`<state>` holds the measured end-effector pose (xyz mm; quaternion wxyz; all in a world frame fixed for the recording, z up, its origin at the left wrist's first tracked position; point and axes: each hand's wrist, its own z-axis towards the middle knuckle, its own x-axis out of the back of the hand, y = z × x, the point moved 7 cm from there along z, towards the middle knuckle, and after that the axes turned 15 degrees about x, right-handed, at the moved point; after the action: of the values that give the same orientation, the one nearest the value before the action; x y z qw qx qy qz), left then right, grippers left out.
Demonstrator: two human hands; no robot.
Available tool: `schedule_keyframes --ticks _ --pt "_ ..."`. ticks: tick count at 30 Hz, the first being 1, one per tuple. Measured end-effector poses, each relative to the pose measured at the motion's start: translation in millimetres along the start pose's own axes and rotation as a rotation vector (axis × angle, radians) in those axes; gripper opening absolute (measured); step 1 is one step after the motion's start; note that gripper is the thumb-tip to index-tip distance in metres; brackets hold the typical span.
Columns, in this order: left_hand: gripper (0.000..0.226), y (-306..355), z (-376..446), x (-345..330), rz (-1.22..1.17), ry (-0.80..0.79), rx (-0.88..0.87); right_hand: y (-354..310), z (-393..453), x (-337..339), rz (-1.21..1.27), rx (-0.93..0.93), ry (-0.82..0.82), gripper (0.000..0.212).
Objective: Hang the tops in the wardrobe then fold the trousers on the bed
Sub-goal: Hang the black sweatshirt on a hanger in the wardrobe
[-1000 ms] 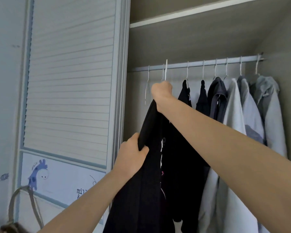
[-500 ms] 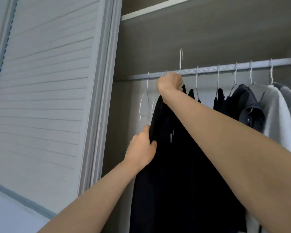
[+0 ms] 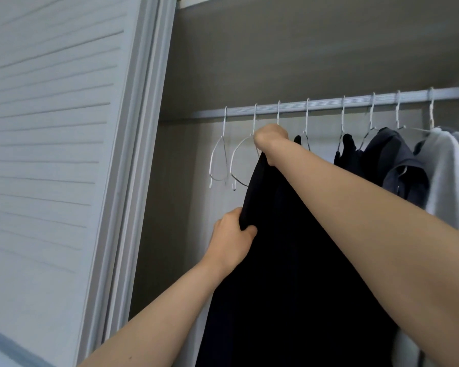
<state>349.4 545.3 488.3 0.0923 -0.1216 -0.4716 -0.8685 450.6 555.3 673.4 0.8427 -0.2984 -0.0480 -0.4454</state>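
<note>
A black top [image 3: 284, 260] hangs from a white wire hanger whose hook [image 3: 278, 112] sits over the wardrobe rail [image 3: 329, 104]. My right hand [image 3: 269, 140] grips the hanger's neck and the top's collar just under the rail. My left hand [image 3: 232, 235] grips the top's left edge lower down. The hanger's body is hidden by my right hand and the cloth.
Two bare wire hangers [image 3: 219, 160] hang on the rail left of the black top. Dark tops [image 3: 392, 165] and a grey-white one [image 3: 451, 178] hang to the right. The louvred sliding door [image 3: 51, 154] stands at the left; a shelf underside runs above the rail.
The hanger's hook stood above the rail half a second ago and now rests on it. My right hand has come down slightly; my left hand keeps its hold on the top's edge.
</note>
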Motion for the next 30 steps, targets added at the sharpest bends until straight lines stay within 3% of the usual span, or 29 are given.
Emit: schedule_keyframes --ticks 2,5,9,14,19,25,30 --pt "0.016 -2.3 -3.7 0.8 -0.033 -0.006 0.016 -4.7 -8.7 3.5 -0.167 0.023 0.000 0.034" --pt "0.008 -4.6 -12.0 6.3 -0.059 0.015 0.034 -14.5 -38.5 -6.3 -0.355 0.104 -0.037 0.059" --pt "0.007 -17.7 -34.6 11.1 -0.018 -0.003 0.069 -16.9 -86.4 -21.6 -0.610 0.268 -0.153 0.076" --pt "0.013 -49.6 -82.5 23.9 0.128 -0.042 0.097 -25.2 -157.2 -20.0 -0.713 0.426 -0.180 0.069" --pt "0.029 -87.0 -165.8 54.4 0.280 -0.161 0.119 -48.2 -254.2 -12.7 -0.483 0.433 -0.326 0.051" --pt "0.025 -115.3 -313.6 126.6 0.205 -0.132 0.290 -91.4 -400.1 -29.8 -0.158 0.413 -0.532 0.054" --pt "0.028 -128.7 -427.3 180.7 0.536 -0.063 0.336 -129.0 -511.7 -50.2 0.145 0.366 -0.697 0.052"
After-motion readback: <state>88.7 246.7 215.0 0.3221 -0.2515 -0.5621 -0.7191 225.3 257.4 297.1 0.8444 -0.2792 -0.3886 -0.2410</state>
